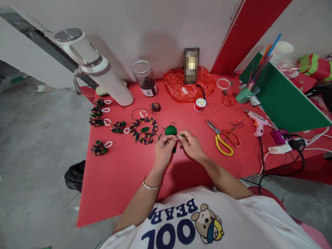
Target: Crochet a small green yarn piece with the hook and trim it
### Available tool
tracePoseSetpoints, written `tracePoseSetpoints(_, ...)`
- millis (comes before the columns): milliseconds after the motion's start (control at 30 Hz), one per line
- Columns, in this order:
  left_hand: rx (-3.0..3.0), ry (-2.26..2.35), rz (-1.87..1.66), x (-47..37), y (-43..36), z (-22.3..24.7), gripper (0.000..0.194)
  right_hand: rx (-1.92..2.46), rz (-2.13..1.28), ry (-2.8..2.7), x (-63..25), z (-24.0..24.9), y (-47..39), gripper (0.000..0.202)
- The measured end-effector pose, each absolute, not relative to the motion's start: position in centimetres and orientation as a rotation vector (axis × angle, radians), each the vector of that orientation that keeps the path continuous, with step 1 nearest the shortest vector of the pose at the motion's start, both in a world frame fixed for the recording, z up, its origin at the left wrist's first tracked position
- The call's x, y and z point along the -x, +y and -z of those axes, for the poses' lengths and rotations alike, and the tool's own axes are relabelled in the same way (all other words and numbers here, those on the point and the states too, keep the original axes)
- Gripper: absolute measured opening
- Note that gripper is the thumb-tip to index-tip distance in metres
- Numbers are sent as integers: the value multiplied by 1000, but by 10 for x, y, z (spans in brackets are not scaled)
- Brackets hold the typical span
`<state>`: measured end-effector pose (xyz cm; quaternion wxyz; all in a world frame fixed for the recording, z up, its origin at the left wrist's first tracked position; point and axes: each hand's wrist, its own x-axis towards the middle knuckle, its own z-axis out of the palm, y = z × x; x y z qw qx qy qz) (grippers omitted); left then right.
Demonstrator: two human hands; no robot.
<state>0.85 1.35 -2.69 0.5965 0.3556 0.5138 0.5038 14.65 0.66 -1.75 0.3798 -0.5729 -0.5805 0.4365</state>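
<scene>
My left hand (165, 147) and my right hand (190, 143) meet above the red table, fingertips pinched together on a small piece of dark green yarn (182, 136). Just beyond them lies a green yarn ball (171, 130). To the left, a multicoloured crocheted strip (143, 130) forms a loop with a small green piece inside it. Behind this sit a multicoloured yarn ball (155, 107) and loose white beads (143, 113). Several crocheted pieces (99, 148) with white bead loops lie along the left side. My fingers hide most of the held piece.
Scissors (221, 138) with yellow and red handles lie right of my hands, near a pink glue gun (258, 122). Toward the wall stand a tall white bottle (111, 81), a jar (145, 79), a red plastic bag (173, 84) and a thread spool (200, 104). Cables (285, 173) run at right.
</scene>
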Motion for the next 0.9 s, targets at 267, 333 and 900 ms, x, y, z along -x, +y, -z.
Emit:
tracePoseSetpoints(267,-793,1169,-1155,-8,13,31,24,1450,-1111,-1455,-148,16,7,20)
tracePoseSetpoints(333,-773,1152,-1160,-8,12,33,24,1446,-1112,-1452,-149,15,7,19)
tracePoseSetpoints(900,-680,1075,-1100,-8,13,30,23,1458,-1097,-1479,-150,12,7,19)
